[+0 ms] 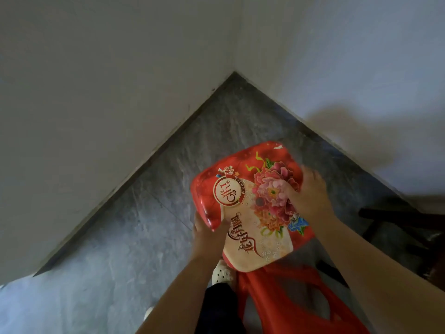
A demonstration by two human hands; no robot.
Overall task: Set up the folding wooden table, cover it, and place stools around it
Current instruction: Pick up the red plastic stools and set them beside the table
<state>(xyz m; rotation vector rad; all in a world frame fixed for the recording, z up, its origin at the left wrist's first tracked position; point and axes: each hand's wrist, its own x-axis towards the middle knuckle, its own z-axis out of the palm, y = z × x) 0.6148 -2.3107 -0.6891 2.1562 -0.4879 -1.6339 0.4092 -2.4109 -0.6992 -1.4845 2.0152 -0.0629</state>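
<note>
Left hand [209, 233] and right hand [310, 196] both clasp the red stool [250, 203] (fingers curled round its seat edges).

Red floral-topped plastic stool [252, 206], seemingly tilted, near the wall corner.

Grey marbled floor [120, 237], red stool [252, 213], white shoe [222, 273]

Printed text on the red stool seat

The stool seat [250, 208] is showing a round gold-rimmed emblem [227, 192] reading "Gift", upside down to the camera; red calligraphic characters beneath are staying illegible.
</note>
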